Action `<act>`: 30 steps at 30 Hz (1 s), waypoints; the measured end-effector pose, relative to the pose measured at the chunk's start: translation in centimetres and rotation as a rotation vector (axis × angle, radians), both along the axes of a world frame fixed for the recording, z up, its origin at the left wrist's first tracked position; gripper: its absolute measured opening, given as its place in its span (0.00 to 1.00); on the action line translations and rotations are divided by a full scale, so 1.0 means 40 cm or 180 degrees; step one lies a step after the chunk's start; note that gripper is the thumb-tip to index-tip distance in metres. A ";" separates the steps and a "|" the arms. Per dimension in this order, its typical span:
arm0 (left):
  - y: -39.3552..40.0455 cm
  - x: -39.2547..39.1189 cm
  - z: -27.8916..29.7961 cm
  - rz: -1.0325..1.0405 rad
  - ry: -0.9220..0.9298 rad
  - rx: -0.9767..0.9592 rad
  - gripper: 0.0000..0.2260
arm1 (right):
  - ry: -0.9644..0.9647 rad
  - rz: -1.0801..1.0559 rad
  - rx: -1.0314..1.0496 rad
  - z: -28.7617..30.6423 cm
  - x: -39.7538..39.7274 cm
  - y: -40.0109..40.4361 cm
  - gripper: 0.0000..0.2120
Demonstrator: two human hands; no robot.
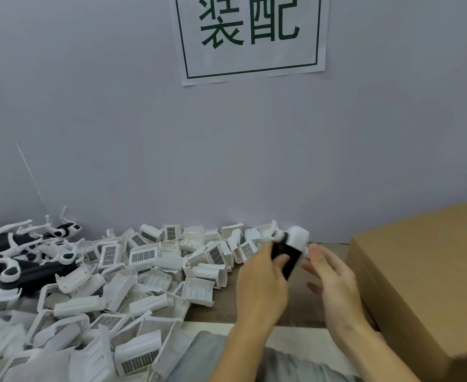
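Note:
My left hand (262,279) grips a black-and-white plastic part (289,250), black body below and a white cap on top, blurred by motion. It is held above the brown table (295,312). My right hand (334,274) is just right of the part with its fingers spread and relaxed, apart from it or barely at its edge. A large heap of white plastic housings with grey grid faces (144,271) covers the table left of my hands.
Black-and-white assembled pieces with white curved arms (20,257) lie at the far left. A closed cardboard box (425,285) stands at the right, close to my right hand. A wall with a paper sign (250,37) rises behind the table.

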State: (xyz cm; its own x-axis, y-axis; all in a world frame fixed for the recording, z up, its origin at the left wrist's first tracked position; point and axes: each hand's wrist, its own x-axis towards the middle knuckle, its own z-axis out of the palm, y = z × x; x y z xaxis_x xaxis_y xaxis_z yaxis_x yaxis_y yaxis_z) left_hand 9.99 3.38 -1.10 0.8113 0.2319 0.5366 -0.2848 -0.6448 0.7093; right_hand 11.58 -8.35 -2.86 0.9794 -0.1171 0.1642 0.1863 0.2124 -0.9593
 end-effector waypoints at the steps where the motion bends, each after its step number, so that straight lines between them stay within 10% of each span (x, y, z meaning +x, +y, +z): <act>1: 0.010 0.001 0.005 0.0103 0.0136 -0.0750 0.07 | 0.0086 -0.0011 0.0071 -0.003 0.004 -0.002 0.20; 6: 0.078 0.004 0.027 -0.0924 0.0561 -0.4719 0.17 | 0.0310 -0.0097 0.0064 -0.005 0.015 -0.009 0.08; 17: 0.065 0.014 0.021 -0.0986 0.0980 -0.4989 0.18 | 0.0474 0.1956 -0.0763 -0.005 -0.035 0.034 0.19; 30: 0.035 -0.014 0.006 -0.0766 0.1532 -0.4127 0.22 | 0.0482 0.1440 -0.0736 -0.013 -0.042 0.061 0.08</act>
